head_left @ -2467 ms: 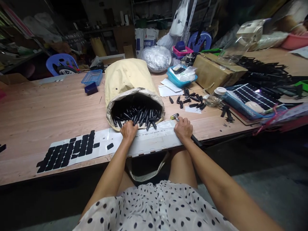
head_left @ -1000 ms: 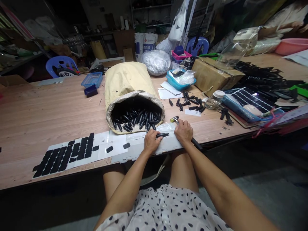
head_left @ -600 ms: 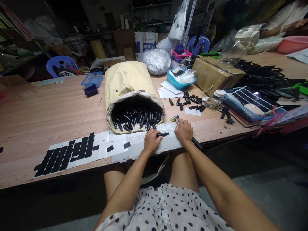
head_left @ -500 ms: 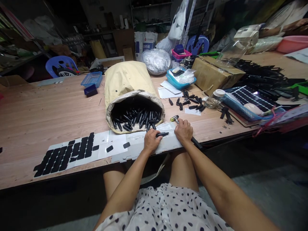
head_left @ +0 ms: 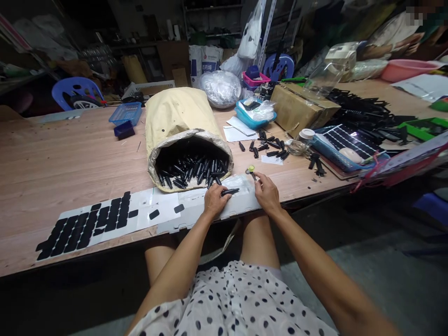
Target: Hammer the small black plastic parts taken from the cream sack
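My left hand (head_left: 214,199) is closed on a slim black pen-shaped part (head_left: 231,191), holding it flat over the grey-white board (head_left: 241,205) at the table's near edge. My right hand (head_left: 267,193) grips a small hammer (head_left: 250,171) with a yellow face. The hammer's head sticks out beyond my fingers, and most of its handle is hidden by the hand. Just behind my left hand lies a large cream bag (head_left: 182,109), its mouth facing me, with many similar black parts (head_left: 191,170) inside and spilling at the lip.
Black rounded stickers (head_left: 82,228) lie on a white sheet at left. Loose black parts (head_left: 273,144) lie right of the bag, near a blue basket (head_left: 255,119) and a cardboard box (head_left: 301,105). A blue tray (head_left: 336,154) stands farther right. Another person's hands (head_left: 409,44) show at upper right.
My left hand has come from the bag's mouth to the right, holding a black pen-shaped part. My right hand has just tilted the hammer, its handle dropping from sight. The view has shifted slightly.
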{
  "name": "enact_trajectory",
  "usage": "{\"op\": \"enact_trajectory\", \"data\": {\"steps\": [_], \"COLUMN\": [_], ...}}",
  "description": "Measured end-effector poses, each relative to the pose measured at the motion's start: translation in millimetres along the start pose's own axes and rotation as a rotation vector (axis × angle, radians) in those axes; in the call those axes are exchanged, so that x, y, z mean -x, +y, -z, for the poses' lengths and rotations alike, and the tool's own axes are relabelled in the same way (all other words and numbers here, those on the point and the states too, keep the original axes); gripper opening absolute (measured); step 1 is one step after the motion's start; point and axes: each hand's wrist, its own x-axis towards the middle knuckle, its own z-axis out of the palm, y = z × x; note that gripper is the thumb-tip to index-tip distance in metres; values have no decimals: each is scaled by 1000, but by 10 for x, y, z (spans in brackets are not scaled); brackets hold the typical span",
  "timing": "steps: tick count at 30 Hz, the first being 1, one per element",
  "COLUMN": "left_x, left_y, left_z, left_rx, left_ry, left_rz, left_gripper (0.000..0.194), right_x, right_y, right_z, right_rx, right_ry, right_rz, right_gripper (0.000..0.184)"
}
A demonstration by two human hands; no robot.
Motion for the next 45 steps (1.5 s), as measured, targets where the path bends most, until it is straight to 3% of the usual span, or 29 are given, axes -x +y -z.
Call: {"op": "enact_trajectory", "data": {"steps": [9, 15, 19, 23, 27, 31, 35, 45], "left_x": [-19, -19, -15, -12, -12, -17, -16, -2], "left_y": [-24, 7, 33, 45, 40, 21, 25, 24], "left_z": [-39, -32, -18, -16, -18, -18, -9, 13], "left_rx": [-1, -3, 1, -4, 14, 28, 27, 35], "left_ry": [-8, -17, -14, -13, -23, -19, -24, -21], "left_rz": [10, 43, 44, 65, 64, 48, 45, 36], "left_gripper": [16, 17, 16, 14, 15, 14, 12, 10], "right_x": [492, 541, 546, 593, 476, 112, -170, -129], "right_y": [-263, -333, -411, -456, -383, -235, -107, -125], "right_z": [-6, -9, -4, -54, -71, -45, -75, -221], "right_rx": [-120, -6, -18, -17, 1, 146, 331, 465], "right_ry": [-114, -153, -109, -157, -131, -45, -103, -42], "right_rz": [148, 131, 189, 186, 140, 29, -119, -144], "right_gripper": [44, 43, 43, 42, 42, 42, 40, 39]}}
